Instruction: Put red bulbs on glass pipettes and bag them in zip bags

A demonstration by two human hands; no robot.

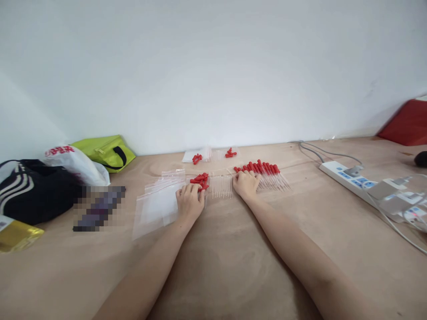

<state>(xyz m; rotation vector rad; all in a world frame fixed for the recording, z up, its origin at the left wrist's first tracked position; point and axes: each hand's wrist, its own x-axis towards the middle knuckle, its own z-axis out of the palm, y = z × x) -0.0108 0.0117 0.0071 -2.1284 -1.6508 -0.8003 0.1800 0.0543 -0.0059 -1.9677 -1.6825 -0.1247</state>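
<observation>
On the counter (230, 266), the left hand (191, 198) curls at a pile of red caps (200, 179), beside clear zip bags (156, 198). The right hand (246, 184), fingers bent, is at the left end of a row of red-capped clear tubes (267, 170). Slim clear tubes (221, 186) lie between the hands; whether either grips anything, I cannot tell.

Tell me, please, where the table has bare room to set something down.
Bare table shows between the forearms, and between the red-topped pieces and power strip. Around the left hand and right hand, clear sleeves, loose red caps and clear pieces crowd it; larger bags fill the far left.
</observation>
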